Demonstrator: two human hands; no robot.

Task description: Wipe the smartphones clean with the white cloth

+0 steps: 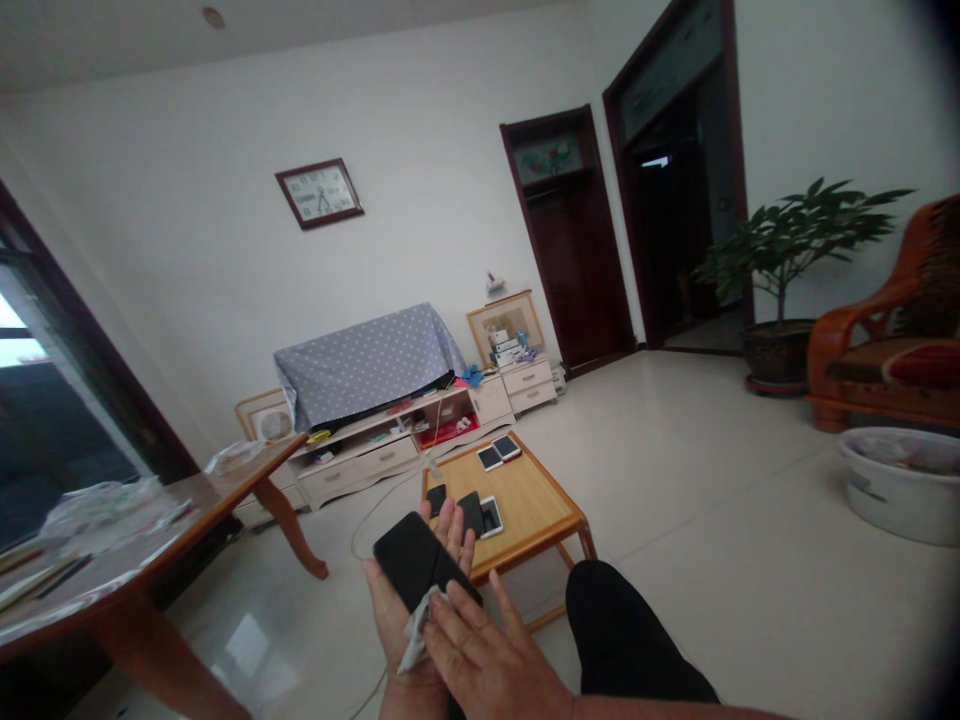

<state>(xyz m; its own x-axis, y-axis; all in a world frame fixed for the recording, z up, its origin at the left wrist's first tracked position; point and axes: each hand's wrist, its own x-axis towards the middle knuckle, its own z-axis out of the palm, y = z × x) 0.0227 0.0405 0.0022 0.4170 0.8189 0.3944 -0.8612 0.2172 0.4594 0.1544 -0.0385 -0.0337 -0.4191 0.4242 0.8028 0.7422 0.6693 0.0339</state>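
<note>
L hand [390,615] is palm-up, grasping a dark phone [412,558] that lies tilted across the palm, approx. in front of the table's near L corner; its fingers [452,522] stick out past the phone's far side, mid palm hidden under it. R hand [491,650] comes in from lower R, back facing the camera, holding a pale cloth [417,632] under its fingers against the phone's lower end. That end is mostly covered by cloth + fingers, so can't make out its edge; one R digit juts up apart from the others, & the grip beneath is hidden. Both forearms are cut off by the bottom of the view. Table [536,490] has its near L corner blocked by the hands. On it: two phones [499,452] side by side nr the far edge, a small dark item [436,498] by the L edge, partly behind the fingertips, & a dark slab [471,513] w/ a white-framed phone [491,517] just R of it, toward the near edge; can't tell if those two overlap or just touch. Black-clad knee [622,625] sits R of the table's near edge, cut off below. White tub [900,505] at far R, contents too blurred to ID.
</note>
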